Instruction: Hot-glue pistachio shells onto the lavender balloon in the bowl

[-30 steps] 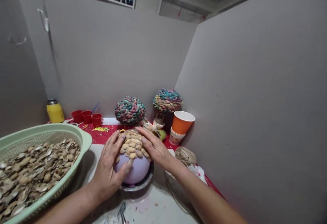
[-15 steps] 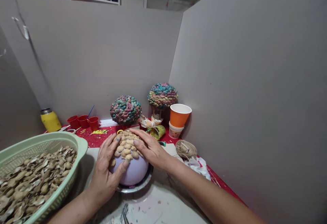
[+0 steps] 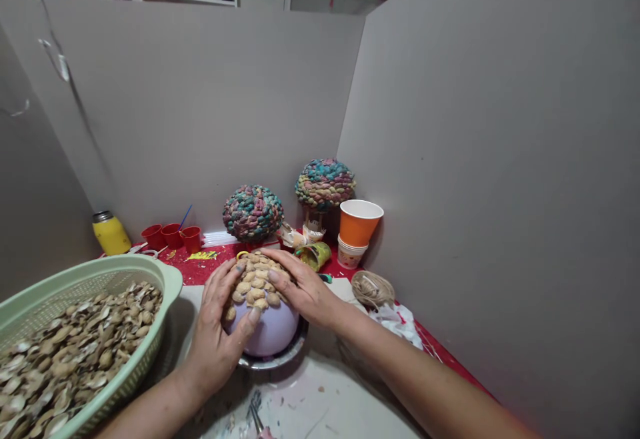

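A smooth lilac balloon (image 3: 273,333), its upper part covered with rows of peanut shells (image 3: 257,284), rests in a round metal bowl (image 3: 280,361). My left hand (image 3: 220,319) cups its left side, with the thumb lying at the lower edge of the shells. From the right, my right hand (image 3: 303,287) presses over the top, fingers curved across the shells. Both hands hold the balloon between them. The far side, under the fingertips, is hidden.
On the left stands a green colander (image 3: 173,285) full of shells. Behind are two colourful shell-covered domes (image 3: 253,213), red cups (image 3: 191,240), a yellow bottle (image 3: 111,233) and an orange paper cup (image 3: 359,225). Twine (image 3: 373,290) lies right; a metal-tipped tool (image 3: 257,419) lies in front.
The whole view has shifted slightly, so things appear a little farther right, and more of the front tool shows. Both hands remain on the shell-covered balloon in nearly the same pose.
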Demonstrator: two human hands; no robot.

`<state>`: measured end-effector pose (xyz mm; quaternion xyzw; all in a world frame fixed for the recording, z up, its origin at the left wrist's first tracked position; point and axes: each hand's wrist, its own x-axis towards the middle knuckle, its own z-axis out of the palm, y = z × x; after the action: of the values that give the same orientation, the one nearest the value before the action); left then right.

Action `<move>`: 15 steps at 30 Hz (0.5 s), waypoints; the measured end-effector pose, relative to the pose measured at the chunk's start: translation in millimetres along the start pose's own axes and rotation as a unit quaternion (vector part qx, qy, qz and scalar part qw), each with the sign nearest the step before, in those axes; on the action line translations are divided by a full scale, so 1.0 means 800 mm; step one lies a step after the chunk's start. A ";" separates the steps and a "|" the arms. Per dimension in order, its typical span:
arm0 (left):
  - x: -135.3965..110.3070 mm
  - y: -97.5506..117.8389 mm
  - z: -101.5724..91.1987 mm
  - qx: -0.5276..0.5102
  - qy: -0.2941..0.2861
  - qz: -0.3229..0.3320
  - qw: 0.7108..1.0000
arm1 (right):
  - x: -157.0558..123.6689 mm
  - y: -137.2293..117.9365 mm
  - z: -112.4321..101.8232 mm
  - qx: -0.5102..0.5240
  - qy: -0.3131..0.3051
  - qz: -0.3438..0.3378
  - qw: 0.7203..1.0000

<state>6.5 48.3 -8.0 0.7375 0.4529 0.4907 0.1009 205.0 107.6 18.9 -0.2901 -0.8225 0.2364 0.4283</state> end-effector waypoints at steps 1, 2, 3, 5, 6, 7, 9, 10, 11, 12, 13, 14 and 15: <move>0.000 -0.001 0.001 0.002 0.001 -0.002 1.000 | 0.000 0.000 0.000 -0.001 0.000 -0.001 1.000; 0.000 -0.001 0.001 0.005 0.003 -0.004 1.000 | 0.000 0.000 0.000 -0.002 0.000 -0.002 1.000; -0.001 -0.002 0.002 0.010 0.005 -0.007 1.000 | 0.000 0.001 0.000 -0.002 0.001 -0.002 1.000; -0.001 -0.004 0.005 0.017 0.008 -0.012 1.000 | -0.001 0.001 0.001 -0.005 0.002 -0.002 1.000; -0.001 -0.004 0.006 0.018 0.010 -0.011 1.000 | -0.001 0.002 0.001 -0.006 0.002 -0.001 1.000; -0.001 -0.004 0.007 0.018 0.011 -0.008 1.000 | -0.002 0.002 0.001 -0.007 0.003 -0.001 1.000; -0.002 -0.005 0.008 0.017 0.016 0.001 1.000 | -0.003 0.003 0.002 -0.007 0.002 0.000 1.000; -0.002 -0.005 0.009 0.018 0.019 0.005 1.000 | -0.003 0.003 0.002 -0.007 0.001 0.000 1.000; -0.002 -0.005 0.009 0.019 0.021 0.008 1.000 | -0.003 0.004 0.002 -0.007 0.001 -0.001 1.000; -0.002 -0.005 0.009 0.020 0.023 0.009 0.999 | -0.003 0.004 0.002 -0.007 0.000 -0.001 1.000; -0.002 -0.006 0.009 0.021 0.024 0.009 0.999 | -0.003 0.005 0.002 -0.007 0.000 -0.001 1.000; -0.002 -0.006 0.009 0.022 0.023 0.008 0.999 | -0.003 0.005 0.002 -0.007 -0.001 -0.002 1.000; -0.001 -0.006 0.009 0.021 0.023 0.007 0.999 | -0.002 0.005 0.002 -0.007 -0.001 -0.001 1.000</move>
<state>9.4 52.5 -15.3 0.7315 0.4600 0.4983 0.0713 205.3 109.0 14.2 -0.2918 -0.8248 0.2302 0.4262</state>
